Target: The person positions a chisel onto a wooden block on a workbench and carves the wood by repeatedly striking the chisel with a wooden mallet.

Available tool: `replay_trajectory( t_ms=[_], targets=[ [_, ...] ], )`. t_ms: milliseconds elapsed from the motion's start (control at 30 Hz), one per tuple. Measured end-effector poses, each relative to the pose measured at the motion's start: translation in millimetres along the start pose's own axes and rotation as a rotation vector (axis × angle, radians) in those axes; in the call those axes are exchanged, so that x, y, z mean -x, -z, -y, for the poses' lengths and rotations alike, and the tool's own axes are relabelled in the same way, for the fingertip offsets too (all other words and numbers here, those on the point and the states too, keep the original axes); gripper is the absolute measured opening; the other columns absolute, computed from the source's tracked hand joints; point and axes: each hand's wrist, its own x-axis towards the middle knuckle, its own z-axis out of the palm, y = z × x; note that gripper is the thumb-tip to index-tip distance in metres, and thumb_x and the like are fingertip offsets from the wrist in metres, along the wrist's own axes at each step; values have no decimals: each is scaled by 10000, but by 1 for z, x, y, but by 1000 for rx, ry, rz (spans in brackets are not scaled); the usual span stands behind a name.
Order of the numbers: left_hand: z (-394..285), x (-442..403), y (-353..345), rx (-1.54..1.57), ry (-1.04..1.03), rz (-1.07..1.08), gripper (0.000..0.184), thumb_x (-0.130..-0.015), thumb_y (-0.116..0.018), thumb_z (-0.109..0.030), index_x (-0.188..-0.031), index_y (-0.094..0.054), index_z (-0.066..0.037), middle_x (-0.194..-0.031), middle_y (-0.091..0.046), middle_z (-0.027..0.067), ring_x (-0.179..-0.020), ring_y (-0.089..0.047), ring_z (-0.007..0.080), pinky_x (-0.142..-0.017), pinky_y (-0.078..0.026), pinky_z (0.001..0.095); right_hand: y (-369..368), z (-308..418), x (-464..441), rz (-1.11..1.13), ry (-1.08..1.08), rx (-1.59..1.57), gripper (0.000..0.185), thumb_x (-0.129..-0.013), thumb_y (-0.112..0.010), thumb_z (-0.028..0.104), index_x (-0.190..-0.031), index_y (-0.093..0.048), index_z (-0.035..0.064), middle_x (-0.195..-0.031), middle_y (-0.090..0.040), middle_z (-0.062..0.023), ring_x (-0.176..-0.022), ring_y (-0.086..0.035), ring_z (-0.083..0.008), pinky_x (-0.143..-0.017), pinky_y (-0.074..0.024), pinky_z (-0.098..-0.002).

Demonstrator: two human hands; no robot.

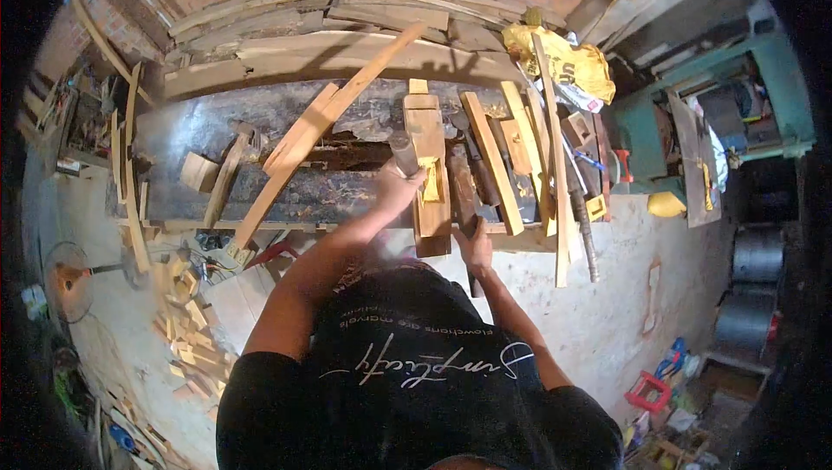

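Black shirt (pixel 407 366) is showing nearest; beyond, the block (pixel 432 223) is pointing lengthwise away, overhanging the bench (pixel 334 196). Left hand (pixel 400 189) is curling closed round a rod (pixel 403 156), right hand (pixel 476 249) round a bar (pixel 465 188).

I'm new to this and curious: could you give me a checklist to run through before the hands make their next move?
1. Left hand holding the cylindrical tool: ok.
2. Right hand on the dark tool: ok.
3. Recessed wooden block on the bench: ok, near end overhanging.
4. Cylindrical tool's tip correctly placed: cannot tell, hidden.
5. Space around the block uncluttered: not ok, wooden strips lie nearby.
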Motion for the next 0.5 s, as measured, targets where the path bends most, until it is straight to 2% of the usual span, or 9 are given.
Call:
replay_trajectory(
  t_ms=[67,100,133,200,267,333,367,400,500],
  targets=[
    [-4,-1,-1,60,-17,11,165,-755,-713,-125,-863,-630,-33,-765,-682,56,-703,-650,153,-666,-517,319,-12,6,1,7,19,31,626,-802,-653,461,-1202,-393,56,-1017,-598,-290,-946,-579,-465,-784,-457,-511],
    [-5,-1,3,128,50,46,134,-780,-695,-95,-857,-612,-24,-740,-662,54,-644,-634,141,-610,-523,300,-15,8,0,12,30,46,633,-825,-631,461,-1224,-377,41,-1038,-581,-309,-958,-566,-476,-799,-452,-516],
    [25,-13,6,193,16,60,112,-807,-687,-84,-858,-596,-43,-718,-634,38,-574,-608,122,-523,-522,269,-17,8,-1,11,18,32,633,-825,-631,461,-1224,-377,41,-1038,-581,-309,-958,-566,-476,-799,-452,-516],
    [17,-14,23,318,229,6,136,-810,-698,-89,-882,-591,-47,-729,-628,38,-535,-596,118,-470,-518,238,-20,6,-3,-127,194,-8,581,-851,-591,457,-1241,-410,66,-1060,-559,-315,-988,-551,-473,-821,-449,-506],
    [29,-18,36,410,308,12,148,-804,-701,-69,-857,-565,-45,-749,-609,35,-564,-607,132,-488,-543,242,-25,4,-14,-69,130,-16,595,-870,-560,449,-1280,-396,50,-1118,-506,-310,-1018,-509,-479,-855,-433,-498],
    [40,-22,43,416,327,61,201,-807,-698,-82,-932,-544,-55,-844,-593,55,-742,-642,191,-625,-596,354,-31,5,-24,-140,162,255,679,-854,-571,495,-1364,-335,115,-1132,-493,-277,-1006,-478,-463,-859,-394,-532],
    [35,-20,41,407,335,67,201,-807,-698,-82,-932,-544,-55,-844,-593,55,-742,-642,191,-625,-596,354,-32,14,-25,-89,137,338,698,-863,-499,562,-1411,-302,177,-1237,-431,-261,-1058,-435,-431,-879,-355,-547],
    [31,-19,40,397,325,72,200,-809,-694,-82,-933,-538,-62,-851,-589,52,-761,-640,192,-646,-594,368,-34,25,-23,-85,129,333,698,-863,-499,562,-1411,-302,177,-1237,-431,-261,-1058,-435,-431,-879,-355,-547],
    [33,-22,40,416,329,85,198,-814,-686,-80,-940,-533,-75,-869,-583,50,-779,-636,197,-678,-588,392,-58,32,-23,-144,133,476,727,-867,-402,628,-1467,-223,257,-1356,-317,-263,-1084,-419,-412,-877,-335,-541]
  ],
)
